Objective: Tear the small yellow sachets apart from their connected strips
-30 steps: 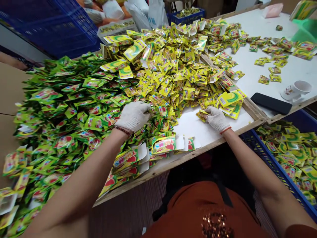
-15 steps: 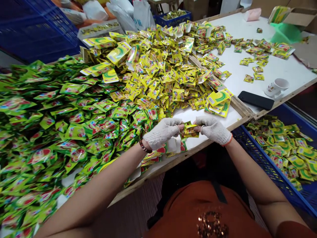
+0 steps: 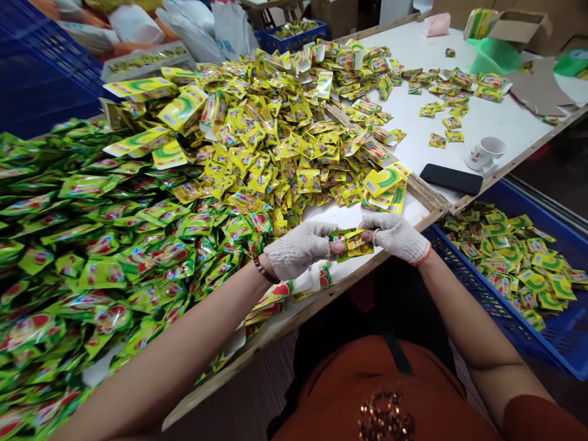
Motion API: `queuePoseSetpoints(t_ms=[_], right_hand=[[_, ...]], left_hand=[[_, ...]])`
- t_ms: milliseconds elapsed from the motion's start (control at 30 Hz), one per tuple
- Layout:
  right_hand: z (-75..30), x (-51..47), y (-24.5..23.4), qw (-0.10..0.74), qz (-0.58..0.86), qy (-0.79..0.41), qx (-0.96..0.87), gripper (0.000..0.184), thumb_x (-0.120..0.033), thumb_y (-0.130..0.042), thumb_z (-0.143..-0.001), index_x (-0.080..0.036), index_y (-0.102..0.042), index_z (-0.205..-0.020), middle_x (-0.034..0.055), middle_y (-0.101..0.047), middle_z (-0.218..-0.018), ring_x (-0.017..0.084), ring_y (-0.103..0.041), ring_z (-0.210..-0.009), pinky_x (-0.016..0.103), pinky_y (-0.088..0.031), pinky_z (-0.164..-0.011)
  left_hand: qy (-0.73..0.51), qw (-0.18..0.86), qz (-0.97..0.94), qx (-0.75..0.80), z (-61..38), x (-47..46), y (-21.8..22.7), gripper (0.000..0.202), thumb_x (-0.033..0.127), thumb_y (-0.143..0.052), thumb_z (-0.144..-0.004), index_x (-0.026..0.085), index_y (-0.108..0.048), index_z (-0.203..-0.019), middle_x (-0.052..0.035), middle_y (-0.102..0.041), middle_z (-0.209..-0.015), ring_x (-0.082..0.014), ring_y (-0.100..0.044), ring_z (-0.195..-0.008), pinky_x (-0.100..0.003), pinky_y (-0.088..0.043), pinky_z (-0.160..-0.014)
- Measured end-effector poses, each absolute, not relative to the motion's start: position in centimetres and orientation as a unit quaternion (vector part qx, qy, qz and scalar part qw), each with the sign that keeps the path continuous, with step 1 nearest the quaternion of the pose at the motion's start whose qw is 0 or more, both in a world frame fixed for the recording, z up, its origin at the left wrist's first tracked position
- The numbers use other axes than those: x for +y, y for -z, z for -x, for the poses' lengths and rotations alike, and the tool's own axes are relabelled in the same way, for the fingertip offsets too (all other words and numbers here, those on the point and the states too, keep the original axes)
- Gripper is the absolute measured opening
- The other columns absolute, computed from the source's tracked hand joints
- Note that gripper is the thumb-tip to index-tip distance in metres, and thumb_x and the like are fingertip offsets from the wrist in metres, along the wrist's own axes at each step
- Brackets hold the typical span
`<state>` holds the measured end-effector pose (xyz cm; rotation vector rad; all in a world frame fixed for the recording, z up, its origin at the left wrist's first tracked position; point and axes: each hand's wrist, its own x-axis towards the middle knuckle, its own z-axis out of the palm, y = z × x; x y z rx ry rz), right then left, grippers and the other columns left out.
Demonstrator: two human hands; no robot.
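My left hand (image 3: 301,248) and my right hand (image 3: 395,237), both in white knit gloves with bare fingertips, meet above the table's front edge. Between them are small yellow and green candy packets (image 3: 354,244), pinched at the left end by my left fingers and at the right end by my right. How many packets are stacked there I cannot tell. Just behind my hands lies a heap of small yellow packets (image 3: 271,147). Flat yellow printed cards (image 3: 386,187) rest beyond my right hand. Green packets with watermelon pictures (image 3: 151,239) pile up on the left.
A black phone (image 3: 451,179) and a white mug (image 3: 486,153) stand on the table at right. Below is a blue crate (image 3: 569,349) holding finished-looking yellow packs. A wooden strip (image 3: 427,195) crosses the table. A green scoop-like bowl (image 3: 493,58) and open carton (image 3: 521,27) sit farther back.
The camera view has turned slightly right, so the table's things appear shifted left. My hands stay together on the packets, and more of the green packet shows between them.
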<state>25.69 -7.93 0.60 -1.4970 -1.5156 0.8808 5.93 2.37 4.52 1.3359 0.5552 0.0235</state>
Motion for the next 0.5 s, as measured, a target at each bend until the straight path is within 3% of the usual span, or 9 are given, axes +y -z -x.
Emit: queuePoseSetpoints(t_ms=[200, 267, 400, 500], right_hand=[[-25.3, -8.0, -0.2, 0.408, 0.601, -0.353, -0.59, 0.011, -0.024, -0.056, -0.078, -0.016, -0.06, -0.073, -0.0007, -0.055, -0.069, 0.013, -0.05, -0.067, 0.024, -0.038, -0.059], [-24.8, -8.1, 0.0, 0.448, 0.614, -0.345, -0.55, 0.01, -0.025, -0.06, -0.076, -0.016, -0.061, -0.081, 0.0006, -0.059, -0.075, 0.014, -0.054, -0.072, 0.024, -0.042, -0.062], [-24.6, -8.5, 0.5, 0.531, 0.587, -0.399, -0.462, 0.04, -0.037, -0.066, -0.077, -0.017, -0.059, -0.111, 0.0064, -0.065, -0.099, 0.016, -0.061, -0.077, 0.028, -0.053, -0.066], [-25.9, -9.1, 1.1, 0.561, 0.581, -0.434, -0.399, 0.042, -0.044, -0.07, -0.074, -0.017, -0.061, -0.104, 0.0056, -0.067, -0.091, 0.014, -0.06, -0.064, 0.027, -0.053, -0.055]], left_hand=[[-0.063, 0.711, -0.639, 0.287, -6.6, 1.7, -3.5, 0.032, 0.04, -0.081, -0.069, 0.013, -0.073, -0.083, -0.0063, -0.07, -0.082, -0.0137, -0.059, -0.072, -0.027, -0.046, -0.067], [-0.08, 0.678, -0.671, 0.289, -7.1, 1.4, -3.4, 0.03, 0.04, -0.078, -0.072, 0.013, -0.073, -0.084, -0.0051, -0.07, -0.081, -0.0131, -0.058, -0.071, -0.026, -0.046, -0.066], [-0.111, 0.612, -0.733, 0.274, -8.9, 1.4, -3.1, 0.033, 0.042, -0.077, -0.073, 0.014, -0.069, -0.09, -0.0043, -0.069, -0.083, -0.0137, -0.059, -0.071, -0.026, -0.047, -0.064], [-0.139, 0.565, -0.777, 0.239, -11.4, 2.5, -2.5, 0.033, 0.034, -0.074, -0.075, 0.015, -0.063, -0.1, -0.0045, -0.068, -0.089, -0.0149, -0.061, -0.076, -0.027, -0.05, -0.065]])
